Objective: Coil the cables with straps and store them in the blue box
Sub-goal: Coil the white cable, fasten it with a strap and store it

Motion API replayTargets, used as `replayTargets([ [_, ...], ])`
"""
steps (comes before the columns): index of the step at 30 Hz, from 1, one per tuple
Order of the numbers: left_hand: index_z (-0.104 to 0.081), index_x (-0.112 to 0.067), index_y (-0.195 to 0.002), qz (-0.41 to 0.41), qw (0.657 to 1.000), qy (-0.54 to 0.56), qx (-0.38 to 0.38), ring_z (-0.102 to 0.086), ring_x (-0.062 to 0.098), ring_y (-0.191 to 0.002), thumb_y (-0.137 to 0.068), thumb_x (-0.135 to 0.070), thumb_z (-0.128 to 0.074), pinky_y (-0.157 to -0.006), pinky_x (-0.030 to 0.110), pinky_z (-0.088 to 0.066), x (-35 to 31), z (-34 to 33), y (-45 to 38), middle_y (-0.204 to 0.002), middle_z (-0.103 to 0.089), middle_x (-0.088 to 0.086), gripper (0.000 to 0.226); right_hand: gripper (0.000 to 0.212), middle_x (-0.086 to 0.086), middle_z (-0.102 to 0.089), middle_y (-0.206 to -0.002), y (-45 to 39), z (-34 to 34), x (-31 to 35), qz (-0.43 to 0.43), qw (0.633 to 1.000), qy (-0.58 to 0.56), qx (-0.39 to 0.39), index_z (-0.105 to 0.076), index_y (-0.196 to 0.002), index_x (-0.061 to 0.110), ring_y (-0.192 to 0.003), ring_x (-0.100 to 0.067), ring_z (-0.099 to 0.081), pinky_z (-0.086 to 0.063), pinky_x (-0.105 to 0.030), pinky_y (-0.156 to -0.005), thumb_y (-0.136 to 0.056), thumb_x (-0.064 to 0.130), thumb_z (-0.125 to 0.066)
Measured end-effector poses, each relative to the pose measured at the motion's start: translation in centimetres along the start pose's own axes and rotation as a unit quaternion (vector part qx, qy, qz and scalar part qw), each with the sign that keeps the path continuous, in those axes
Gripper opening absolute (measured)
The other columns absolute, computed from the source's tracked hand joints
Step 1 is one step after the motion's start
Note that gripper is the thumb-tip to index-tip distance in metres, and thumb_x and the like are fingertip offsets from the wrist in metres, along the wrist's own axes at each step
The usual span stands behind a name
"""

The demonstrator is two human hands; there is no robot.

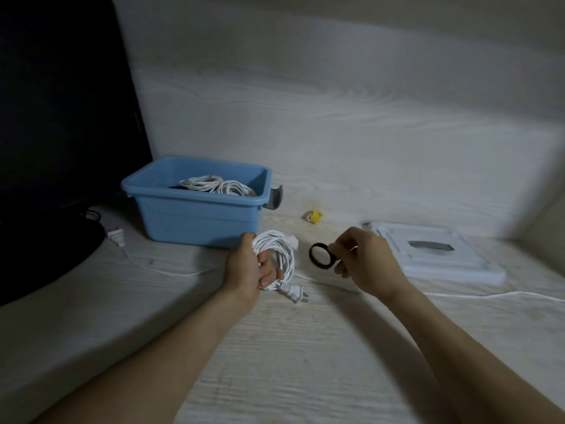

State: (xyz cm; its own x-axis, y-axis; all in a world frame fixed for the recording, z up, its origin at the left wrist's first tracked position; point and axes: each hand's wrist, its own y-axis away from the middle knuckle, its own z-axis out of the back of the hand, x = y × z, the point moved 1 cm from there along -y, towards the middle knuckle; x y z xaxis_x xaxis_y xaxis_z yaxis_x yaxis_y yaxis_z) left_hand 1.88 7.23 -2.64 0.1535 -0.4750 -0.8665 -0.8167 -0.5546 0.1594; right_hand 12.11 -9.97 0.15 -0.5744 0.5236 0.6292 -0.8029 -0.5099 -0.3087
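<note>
Two coils (214, 185) sat in box (195, 206); left hand (247, 267) gripped third coil (276, 258); right hand (360, 258), at its 3 o'clock, pinched strap (321, 256); strapping, storing left.

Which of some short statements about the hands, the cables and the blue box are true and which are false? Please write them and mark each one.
1. The left hand grips a coiled white cable. True.
2. The right hand holds a yellow strap. False: it pinches a black strap rolled into a ring.
3. The blue box holds no cables. False: coiled white cables already lie in it.
4. The black strap is wrapped around the coil. False: it is apart from the coil, to its right.
5. A loose white plug lies left of the box. True.
</note>
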Motion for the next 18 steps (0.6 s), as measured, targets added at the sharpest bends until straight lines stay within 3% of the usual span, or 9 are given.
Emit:
replayTargets([
  [2,-0.027,-0.016,-0.055,-0.024,1.0,-0.013,-0.008,-0.016,0.014,-0.034,-0.096,-0.025,-0.033,-0.051,0.03,-0.033,0.3,-0.2,0.2,-0.039,-0.018,-0.001,0.043,0.018,0.0,-0.071,-0.067,1.0,-0.4,0.7,0.001,1.0,-0.012,0.003,-0.063,-0.085,0.013,-0.051,-0.007,-0.066,-0.05,-0.017,-0.05,-0.091,0.028,-0.07],
  [5,-0.027,-0.016,-0.052,-0.071,0.996,-0.052,-0.007,-0.017,0.013,-0.034,-0.099,-0.028,-0.033,-0.052,0.034,-0.022,0.9,-0.5,0.4,-0.039,-0.019,0.001,0.049,0.029,0.006,-0.07,-0.085,2.2,-1.3,0.8,0.026,0.999,0.03,0.032,-0.067,-0.099,0.02,-0.07,-0.009,-0.067,-0.053,-0.022,-0.064,-0.082,0.041,-0.076],
  [8,-0.029,-0.019,-0.048,-0.082,0.991,-0.108,-0.002,-0.019,0.013,-0.034,-0.099,-0.03,-0.038,-0.052,0.038,-0.014,1.1,-0.9,0.7,-0.041,-0.022,0.003,0.053,0.032,-0.005,-0.068,-0.095,2.8,-2.9,0.4,0.089,0.992,0.083,0.045,-0.068,-0.116,0.017,-0.084,-0.02,-0.063,-0.045,-0.025,-0.074,-0.085,0.026,-0.072],
  [12,-0.029,-0.016,-0.051,-0.079,0.992,-0.102,-0.008,-0.019,0.013,-0.035,-0.097,-0.027,-0.041,-0.053,0.041,-0.015,1.0,-1.0,0.9,-0.043,-0.023,0.004,0.048,0.017,-0.008,-0.062,-0.089,2.5,-4.0,0.0,0.1,0.988,0.107,0.043,-0.076,-0.103,0.017,-0.081,-0.024,-0.058,-0.038,-0.028,-0.071,-0.088,0.018,-0.069],
  [15,-0.031,-0.016,-0.053,-0.087,0.994,-0.058,-0.014,-0.019,0.012,-0.034,-0.099,-0.028,-0.04,-0.056,0.044,-0.013,1.0,-1.2,1.4,-0.043,-0.024,0.002,0.048,0.007,0.0,-0.055,-0.085,2.5,-3.9,-0.3,0.086,0.994,0.058,-0.044,-0.075,-0.09,0.014,-0.071,-0.013,-0.052,-0.041,-0.024,-0.069,-0.089,0.02,-0.071],
  [18,-0.033,-0.014,-0.057,-0.099,0.994,-0.043,-0.002,-0.021,0.013,-0.034,-0.104,-0.045,-0.029,-0.049,0.03,-0.014,0.7,-1.7,2.2,-0.041,-0.025,0.0,0.057,0.016,0.002,-0.055,-0.088,3.0,-3.0,0.8,0.108,0.985,-0.033,-0.13,-0.067,-0.083,0.015,-0.077,-0.007,-0.054,-0.041,-0.013,-0.067,-0.094,0.026,-0.065],
])
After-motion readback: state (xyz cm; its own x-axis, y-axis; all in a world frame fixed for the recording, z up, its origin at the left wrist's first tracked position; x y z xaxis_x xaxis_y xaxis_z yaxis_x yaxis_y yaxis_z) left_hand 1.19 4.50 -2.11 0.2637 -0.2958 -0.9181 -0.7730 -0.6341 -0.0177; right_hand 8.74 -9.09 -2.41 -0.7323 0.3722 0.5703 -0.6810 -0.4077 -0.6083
